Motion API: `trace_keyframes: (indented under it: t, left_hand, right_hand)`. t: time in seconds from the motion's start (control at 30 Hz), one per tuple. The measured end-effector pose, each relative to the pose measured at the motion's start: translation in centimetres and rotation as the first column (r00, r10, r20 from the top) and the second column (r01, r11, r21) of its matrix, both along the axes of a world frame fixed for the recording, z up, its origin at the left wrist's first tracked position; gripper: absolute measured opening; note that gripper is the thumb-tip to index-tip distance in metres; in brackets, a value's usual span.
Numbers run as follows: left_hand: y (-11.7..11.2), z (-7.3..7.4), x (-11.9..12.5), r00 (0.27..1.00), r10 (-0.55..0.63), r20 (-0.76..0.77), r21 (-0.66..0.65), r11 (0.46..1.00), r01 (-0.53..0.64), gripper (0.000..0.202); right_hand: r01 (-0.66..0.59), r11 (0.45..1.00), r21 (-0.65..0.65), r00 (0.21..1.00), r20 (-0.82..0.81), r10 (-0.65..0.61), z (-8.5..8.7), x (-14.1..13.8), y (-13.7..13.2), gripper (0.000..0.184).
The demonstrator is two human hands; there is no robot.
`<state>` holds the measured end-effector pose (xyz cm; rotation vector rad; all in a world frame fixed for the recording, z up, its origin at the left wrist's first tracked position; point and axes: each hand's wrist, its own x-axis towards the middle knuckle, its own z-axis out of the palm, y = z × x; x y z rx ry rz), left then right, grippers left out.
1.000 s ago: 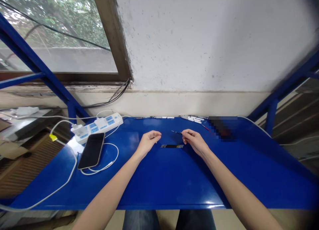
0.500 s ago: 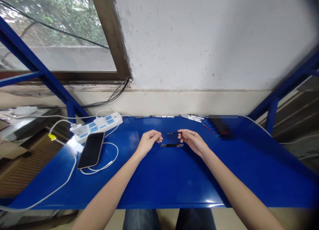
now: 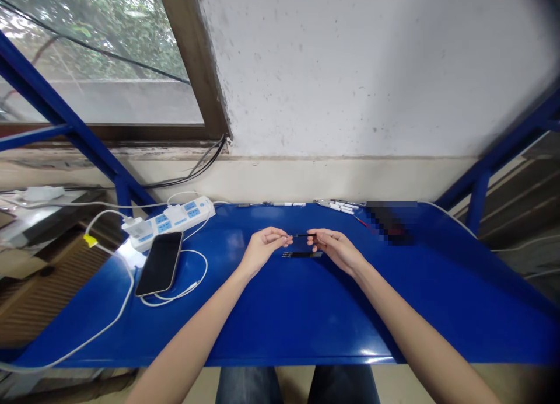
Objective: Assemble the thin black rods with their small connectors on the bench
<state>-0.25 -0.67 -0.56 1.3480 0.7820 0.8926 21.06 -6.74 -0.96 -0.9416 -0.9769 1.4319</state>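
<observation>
Pinching thin black rod (image 3: 303, 235) between left hand (image 3: 263, 249) and right hand (image 3: 335, 249), fingers (image 3: 284, 234) narrow; more black rods (image 3: 301, 254) beneath, on blue surface (image 3: 262, 334).

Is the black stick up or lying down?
Up: the stick is held between the left hand and right hand, above the table.

Left hand (image 3: 265, 246) edges toward 3 o'clock, right hand (image 3: 335, 247) toward 9 o'clock, closing the gap between them; the thin black rod (image 3: 303, 235), tilted a second ago, now lies level.
</observation>
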Motion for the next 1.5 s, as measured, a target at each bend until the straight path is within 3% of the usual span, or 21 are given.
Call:
trace_keyframes:
  t: [0.23,0.37,0.43,0.5,0.57,0.63,0.8,0.87,0.97,1.07,1.23,1.5]
  left_hand:
    - [0.0,-0.2,0.0,1.000,-0.027,-0.012,0.003,1.000,0.027,0.031]
    - [-0.1,-0.3,0.0,0.996,-0.054,-0.073,0.042,0.998,0.057,0.029]
    - [-0.3,-0.4,0.0,0.991,-0.066,-0.119,0.079,0.994,0.076,0.027]
    - [-0.5,-0.5,0.0,0.983,-0.065,-0.171,0.126,0.988,0.087,0.025]
    - [-0.7,-0.5,0.1,0.971,-0.049,-0.234,0.194,0.976,0.096,0.023]
    - [-0.7,-0.3,0.1,0.955,-0.013,-0.295,0.284,0.953,0.101,0.022]
    - [1.0,-0.1,-1.3,0.912,0.209,-0.352,0.481,0.877,-0.016,0.026]
    - [2.3,-0.6,-2.5,0.851,0.349,-0.394,0.587,0.807,-0.059,0.022]
    - [3.9,-1.9,-4.0,0.727,0.502,-0.468,0.718,0.696,-0.019,0.018]
    - [4.9,-3.1,-4.5,0.653,0.551,-0.520,0.765,0.640,0.069,0.020]
    - [5.4,-3.7,-4.1,0.637,0.550,-0.540,0.775,0.619,0.123,0.014]
    - [4.2,-2.6,-3.4,0.670,0.506,-0.543,0.751,0.650,0.118,0.013]
  right_hand:
    - [-0.029,1.000,-0.002,0.999,0.043,0.029,-0.4,-0.1,0.0,0.031]
    - [-0.018,0.999,0.033,0.967,0.255,0.009,-0.6,-0.3,0.0,0.027]
    - [-0.017,0.994,0.111,0.896,0.442,-0.034,-0.5,-0.5,-0.1,0.023]
    - [-0.033,0.975,0.220,0.769,0.629,-0.116,-0.5,-0.7,-0.3,0.021]
    - [-0.075,0.950,0.305,0.640,0.745,-0.189,-0.4,-0.8,-0.4,0.018]
    - [-0.120,0.935,0.333,0.560,0.801,-0.213,-0.4,-0.9,-0.4,0.015]
    - [-0.080,0.925,0.373,0.494,0.821,-0.288,-0.6,-0.7,-0.2,0.014]
    - [-0.045,0.920,0.390,0.477,0.817,-0.323,-0.8,-0.5,-0.1,0.014]
    - [-0.012,0.925,0.380,0.457,0.825,-0.332,-1.2,-0.2,0.1,0.016]
    - [0.001,0.934,0.358,0.439,0.839,-0.322,-1.8,0.0,0.4,0.017]
    - [-0.034,0.940,0.340,0.391,0.870,-0.301,-2.4,-0.1,0.8,0.019]
    - [-0.134,0.917,0.375,0.358,0.881,-0.308,-1.8,-0.6,0.3,0.016]
